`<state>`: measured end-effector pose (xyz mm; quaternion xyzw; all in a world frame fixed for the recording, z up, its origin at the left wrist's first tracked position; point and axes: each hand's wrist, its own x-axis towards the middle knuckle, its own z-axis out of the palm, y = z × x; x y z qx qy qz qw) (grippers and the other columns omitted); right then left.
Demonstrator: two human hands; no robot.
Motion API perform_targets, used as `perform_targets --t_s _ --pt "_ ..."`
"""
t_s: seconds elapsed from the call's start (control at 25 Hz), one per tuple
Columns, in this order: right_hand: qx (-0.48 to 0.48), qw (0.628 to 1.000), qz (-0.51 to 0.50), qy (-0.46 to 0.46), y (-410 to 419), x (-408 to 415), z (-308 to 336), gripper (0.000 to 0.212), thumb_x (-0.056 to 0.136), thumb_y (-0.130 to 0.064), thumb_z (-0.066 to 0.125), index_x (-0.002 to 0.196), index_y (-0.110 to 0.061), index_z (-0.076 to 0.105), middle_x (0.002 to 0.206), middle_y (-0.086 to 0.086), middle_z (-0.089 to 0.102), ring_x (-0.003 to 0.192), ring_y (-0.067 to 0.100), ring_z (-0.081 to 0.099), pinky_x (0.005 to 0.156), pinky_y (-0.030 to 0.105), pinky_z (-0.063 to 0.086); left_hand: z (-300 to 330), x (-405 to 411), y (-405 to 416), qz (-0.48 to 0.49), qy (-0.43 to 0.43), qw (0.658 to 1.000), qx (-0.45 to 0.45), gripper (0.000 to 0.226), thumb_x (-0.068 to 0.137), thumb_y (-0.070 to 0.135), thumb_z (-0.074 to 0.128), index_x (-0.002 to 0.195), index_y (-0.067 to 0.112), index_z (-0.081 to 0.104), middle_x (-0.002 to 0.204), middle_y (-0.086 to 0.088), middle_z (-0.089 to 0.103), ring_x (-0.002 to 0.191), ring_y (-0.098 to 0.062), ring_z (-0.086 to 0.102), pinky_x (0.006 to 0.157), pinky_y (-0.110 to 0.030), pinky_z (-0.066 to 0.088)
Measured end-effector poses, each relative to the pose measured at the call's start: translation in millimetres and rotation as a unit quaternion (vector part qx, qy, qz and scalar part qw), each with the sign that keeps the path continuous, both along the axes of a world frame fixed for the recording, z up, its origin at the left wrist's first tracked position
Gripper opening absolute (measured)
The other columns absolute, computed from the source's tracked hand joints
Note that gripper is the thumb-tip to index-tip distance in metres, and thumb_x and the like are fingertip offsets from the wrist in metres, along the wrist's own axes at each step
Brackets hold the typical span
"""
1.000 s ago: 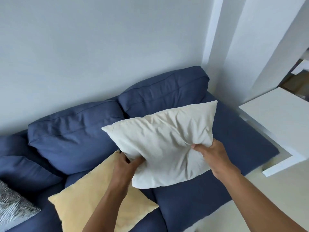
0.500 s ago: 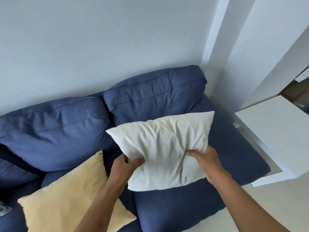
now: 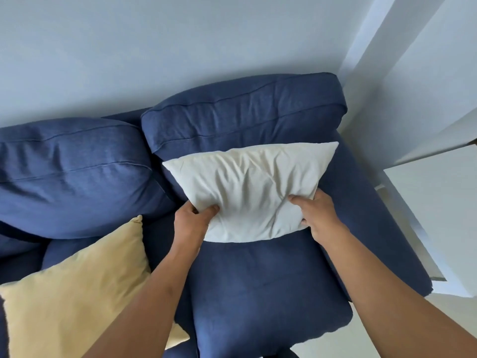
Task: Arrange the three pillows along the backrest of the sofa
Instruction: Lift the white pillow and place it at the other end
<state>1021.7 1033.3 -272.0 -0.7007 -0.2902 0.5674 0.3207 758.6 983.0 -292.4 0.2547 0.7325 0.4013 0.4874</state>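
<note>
A white pillow (image 3: 253, 189) leans against the right back cushion (image 3: 242, 112) of the blue sofa (image 3: 258, 293), its lower edge on the right seat. My left hand (image 3: 191, 223) grips its lower left corner and my right hand (image 3: 317, 215) grips its lower right side. A yellow pillow (image 3: 74, 298) lies flat on the left seat, partly under my left forearm. The third pillow is out of view.
The left back cushion (image 3: 72, 174) stands beside the right one. A white wall (image 3: 154, 47) runs behind the sofa. A white table (image 3: 438, 215) stands close to the sofa's right end, over pale floor (image 3: 387, 342).
Both hands have carried the white pillow forward and down to the right back cushion. The view has shifted right, so the grey patterned pillow at the far left has left the frame.
</note>
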Motion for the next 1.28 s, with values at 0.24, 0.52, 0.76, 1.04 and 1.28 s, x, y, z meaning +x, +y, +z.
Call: perform_targets --t_s 0.24,0.52,0.76,1.04,1.28 --pt "-0.002 1.0 0.017 -0.006 87.8 -4.0 -56.3 0.024 0.091 -0.008 0.074 0.104 -0.027 0.066 0.102 -0.008 0.072 0.095 0.017 0.068 0.094 0.048 0.058 -43.1 7.2 67.1 0.046 -0.004 0.999 -0.023 0.014 0.085 0.012 0.08 0.088 0.018 0.068 0.085 0.002 0.071 0.078 -0.017 0.065 0.069 -0.029 0.052" --pt "-0.072 0.992 0.085 -0.056 137.4 -8.9 -122.0 0.015 0.093 -0.011 0.07 0.107 -0.015 0.066 0.101 -0.004 0.069 0.1 0.021 0.067 0.094 0.043 0.054 -113.1 3.1 110.6 -0.034 -0.096 0.981 -0.162 0.028 0.09 0.013 0.074 0.112 0.02 0.058 0.11 0.009 0.065 0.099 -0.012 0.059 0.097 -0.041 0.046" --pt "-0.069 0.988 0.12 -0.071 124.0 -13.1 -119.6 0.055 0.09 -0.019 0.071 0.142 -0.01 0.056 0.148 0.015 0.058 0.138 0.036 0.054 0.113 0.054 0.047 -115.9 4.1 106.8 -0.016 -0.065 0.987 -0.146 0.036 0.09 0.015 0.071 0.122 0.004 0.06 0.11 0.0 0.061 0.101 -0.019 0.056 0.09 -0.039 0.05" --pt "-0.005 0.965 0.238 -0.114 68.4 -18.4 -62.1 0.068 0.096 -0.025 0.064 0.159 -0.016 0.039 0.165 0.007 0.041 0.15 0.023 0.041 0.106 0.03 0.037 -47.1 23.9 47.9 -0.044 -0.032 0.993 -0.109 0.061 0.088 0.028 0.07 0.146 0.015 0.056 0.148 -0.002 0.061 0.141 -0.028 0.053 0.118 -0.045 0.042" --pt "0.037 0.924 0.348 -0.158 9.0 -41.0 -22.8 0.072 0.101 -0.035 0.057 0.164 -0.015 0.027 0.169 0.004 0.032 0.154 0.023 0.033 0.12 0.034 0.03 -12.3 26.1 -39.8 -0.028 0.074 0.993 -0.092 0.072 0.098 0.027 0.065 0.162 0.018 0.034 0.166 0.0 0.042 0.152 -0.014 0.04 0.114 -0.026 0.035"
